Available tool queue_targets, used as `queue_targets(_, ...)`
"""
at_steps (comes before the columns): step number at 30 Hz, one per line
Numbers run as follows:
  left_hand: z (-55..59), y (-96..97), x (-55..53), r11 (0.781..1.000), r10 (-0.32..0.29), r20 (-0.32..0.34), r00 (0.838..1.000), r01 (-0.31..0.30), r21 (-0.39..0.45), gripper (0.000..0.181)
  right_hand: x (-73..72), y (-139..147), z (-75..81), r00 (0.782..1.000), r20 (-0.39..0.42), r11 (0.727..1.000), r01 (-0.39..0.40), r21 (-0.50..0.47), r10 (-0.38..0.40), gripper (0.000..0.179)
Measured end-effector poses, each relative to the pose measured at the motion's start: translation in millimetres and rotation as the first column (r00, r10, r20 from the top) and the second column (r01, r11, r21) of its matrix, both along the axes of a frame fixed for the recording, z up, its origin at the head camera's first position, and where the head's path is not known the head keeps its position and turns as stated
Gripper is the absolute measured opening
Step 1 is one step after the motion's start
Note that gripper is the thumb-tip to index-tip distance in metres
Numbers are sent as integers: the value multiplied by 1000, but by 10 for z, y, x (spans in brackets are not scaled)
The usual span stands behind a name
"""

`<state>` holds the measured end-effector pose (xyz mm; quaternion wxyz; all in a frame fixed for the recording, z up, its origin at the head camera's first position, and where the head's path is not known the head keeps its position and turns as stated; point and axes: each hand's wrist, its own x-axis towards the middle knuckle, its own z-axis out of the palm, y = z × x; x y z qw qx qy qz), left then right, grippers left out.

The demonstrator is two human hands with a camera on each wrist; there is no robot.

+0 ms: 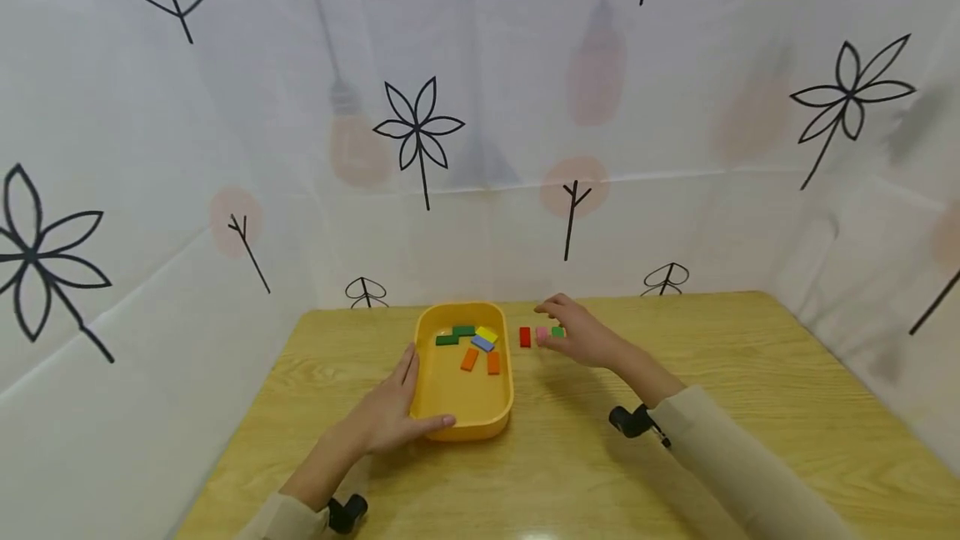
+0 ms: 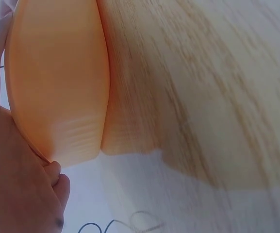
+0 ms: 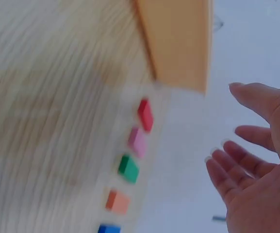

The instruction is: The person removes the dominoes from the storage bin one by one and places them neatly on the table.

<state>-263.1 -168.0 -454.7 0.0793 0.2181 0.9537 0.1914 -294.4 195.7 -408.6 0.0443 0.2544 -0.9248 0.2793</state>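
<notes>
My left hand (image 1: 386, 411) grips the near left corner of a yellow plastic bin (image 1: 461, 398), fingers along its side wall and thumb at the front rim. In the left wrist view the bin's outer wall (image 2: 57, 82) fills the space beside that hand. My right hand (image 1: 585, 336) hovers, fingers spread and holding nothing, over a row of small blocks right of the bin. A red block (image 1: 525, 337), a pink block (image 1: 542, 336) and a green block (image 1: 558, 332) show there. The right wrist view adds an orange block (image 3: 117, 202) and a blue block (image 3: 109, 229), hidden by the hand from above.
Inside the bin lie several flat blocks, among them a yellow block (image 1: 487, 334), a blue block (image 1: 482, 343) and an orange block (image 1: 492, 363). A wooden table (image 1: 570, 473) carries everything. Behind and beside it hangs a white cloth (image 1: 480, 232) printed with plants.
</notes>
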Motion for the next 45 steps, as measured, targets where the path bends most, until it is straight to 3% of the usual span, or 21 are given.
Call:
queue_targets(14, 19, 2, 6, 1000, 10, 10, 1000, -10, -3, 123, 81, -568, -61, 994, 79, 993, -66, -93, 74, 48)
queue_targets(20, 4, -12, -11, 1000, 7, -1, 1000, -7, -7, 122, 59, -751, -103, 991, 60, 991, -114, -72, 118, 45)
queue_targets(29, -15, -18, 33, 1000, 7, -1, 1000, -7, 18, 121, 80, -992, -164, 984, 132, 990, -106, -91, 117, 49)
queue_targets(39, -28, -15, 48, 1000, -6, -15, 1000, 6, 4, 120, -91, -1328, -273, 990, 139, 1000, 1, 26, -5, 52)
queue_targets(45, -30, -8, 22, 1000, -11, -25, 1000, 11, 6, 120, -157, -1435, -305, 987, 126, 991, 82, 110, -95, 24)
